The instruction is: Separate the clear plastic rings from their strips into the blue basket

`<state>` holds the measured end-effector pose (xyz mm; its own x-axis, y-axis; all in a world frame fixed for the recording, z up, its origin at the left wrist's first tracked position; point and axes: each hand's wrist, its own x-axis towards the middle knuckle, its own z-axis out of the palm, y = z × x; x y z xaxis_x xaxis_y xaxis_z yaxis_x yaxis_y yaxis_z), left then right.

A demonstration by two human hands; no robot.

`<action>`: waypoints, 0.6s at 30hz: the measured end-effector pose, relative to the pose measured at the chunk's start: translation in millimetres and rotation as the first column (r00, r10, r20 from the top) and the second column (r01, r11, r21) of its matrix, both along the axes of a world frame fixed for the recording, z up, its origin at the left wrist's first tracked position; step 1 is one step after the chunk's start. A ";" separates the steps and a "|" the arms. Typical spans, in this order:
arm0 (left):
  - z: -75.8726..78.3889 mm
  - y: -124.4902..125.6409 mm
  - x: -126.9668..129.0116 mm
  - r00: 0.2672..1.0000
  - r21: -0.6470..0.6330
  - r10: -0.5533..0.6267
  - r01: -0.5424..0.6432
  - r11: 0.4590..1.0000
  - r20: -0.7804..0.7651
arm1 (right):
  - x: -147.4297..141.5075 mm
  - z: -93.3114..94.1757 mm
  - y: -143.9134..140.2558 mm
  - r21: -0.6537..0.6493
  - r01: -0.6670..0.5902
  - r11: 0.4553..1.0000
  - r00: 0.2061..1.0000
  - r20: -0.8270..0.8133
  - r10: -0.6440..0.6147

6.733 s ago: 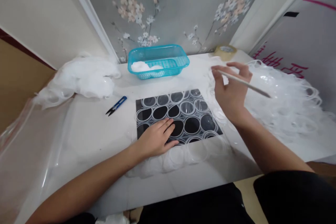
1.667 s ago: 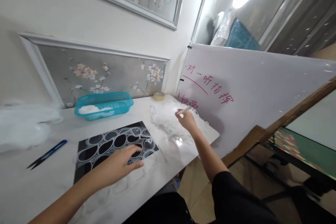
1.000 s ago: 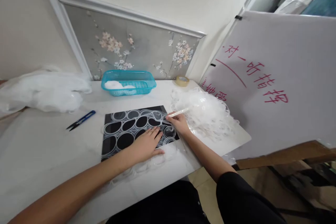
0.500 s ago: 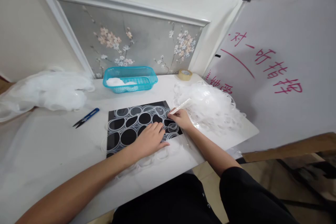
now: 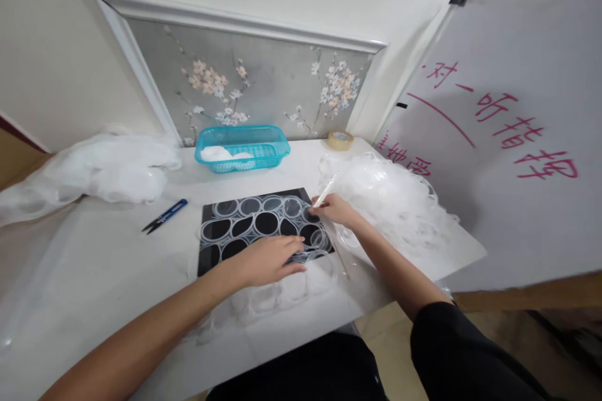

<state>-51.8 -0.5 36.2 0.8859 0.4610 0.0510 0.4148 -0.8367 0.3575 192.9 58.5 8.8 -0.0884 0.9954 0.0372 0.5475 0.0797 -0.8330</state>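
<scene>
A black board lies on the table, covered with rows of pale, translucent rings. My left hand rests on its lower right part, palm down with fingers stretched out. At the board's right edge, my right hand is closed around a slim white pen-like stick, its upper end pointing up and to the right. Whatever the stick's lower end touches is hidden by the fingers. Clear film with faint ring shapes hangs past the board's near side. A heap of loose white rings lies just right of my right hand.
Blue-handled thread snips lie left of the board. Behind it stands a blue plastic basket with white pieces inside, beside a tape roll. White bundled material sits far left. A whiteboard with red writing borders the right.
The whole view has shifted, so the table things appear slightly lower and to the right. The stick stands steeper in my right hand. My left hand's fingers lie flatter, a little lower on the board.
</scene>
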 end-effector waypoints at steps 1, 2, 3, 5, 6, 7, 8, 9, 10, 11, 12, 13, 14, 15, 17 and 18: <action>5.3 11.3 -8.6 0.997 -0.022 0.062 -0.061 0.998 0.037 | 0.5 3.3 4.4 -0.036 -0.042 0.998 0.998 0.035 0.043; 8.9 24.4 -19.5 0.984 -0.034 0.162 -0.160 0.987 0.071 | 0.8 6.3 8.3 -0.077 -0.084 0.994 0.994 0.068 0.089; 10.5 38.4 -32.4 0.954 -0.038 0.281 -0.279 0.960 0.099 | 1.0 8.9 11.6 -0.116 -0.125 0.985 0.986 0.094 0.136; 6.8 65.3 -62.4 0.816 -0.042 0.559 -0.560 0.828 0.145 | 1.0 12.1 16.0 -0.163 -0.198 0.967 0.968 0.123 0.219; 2.1 76.5 -77.9 0.759 -0.029 0.633 -0.637 0.770 0.149 | 0.7 12.7 17.4 -0.173 -0.224 0.959 0.960 0.132 0.248; -3.9 85.3 -92.7 0.716 -0.016 0.682 -0.688 0.725 0.147 | 0.3 12.9 18.9 -0.174 -0.238 0.956 0.955 0.140 0.263; -10.5 91.6 -105.9 0.681 -0.011 0.717 -0.724 0.690 0.147 | -0.4 12.6 20.5 -0.167 -0.241 0.956 0.953 0.147 0.266; -17.2 95.6 -117.2 0.663 -0.012 0.734 -0.741 0.672 0.148 | -1.4 12.1 22.7 -0.150 -0.224 0.963 0.956 0.158 0.246; -23.5 97.7 -126.4 0.650 -0.015 0.743 -0.751 0.660 0.158 | -2.6 11.5 25.5 -0.123 -0.184 0.975 0.964 0.173 0.204; -29.1 98.2 -133.8 0.645 -0.025 0.744 -0.752 0.658 0.174 | -4.3 10.5 28.7 -0.088 -0.130 0.988 0.972 0.188 0.145; -33.8 97.7 -139.7 0.636 -0.038 0.746 -0.755 0.654 0.197 | -6.4 9.0 32.1 -0.038 -0.067 0.997 0.979 0.190 0.073; -37.4 96.5 -144.5 0.615 -0.053 0.755 -0.766 0.640 0.227 | -9.1 6.8 35.2 0.021 -0.006 1.000 0.985 0.173 0.002; -40.2 94.9 -148.6 0.577 -0.067 0.773 -0.788 0.612 0.265 | -12.5 3.7 37.6 0.085 0.047 0.995 0.989 0.135 -0.058; -42.2 92.9 -152.1 0.527 -0.084 0.794 -0.815 0.573 0.303 | -16.5 -0.4 39.0 0.151 0.083 0.985 0.992 0.084 -0.097; -44.4 88.9 -157.8 0.419 -0.124 0.832 -0.863 0.490 0.364 | -25.9 -11.0 38.6 0.269 0.098 0.958 0.995 -0.024 -0.095; -45.0 87.0 -159.7 0.376 -0.146 0.844 -0.877 0.457 0.382 | -30.7 -16.8 37.0 0.311 0.086 0.947 0.996 -0.060 -0.070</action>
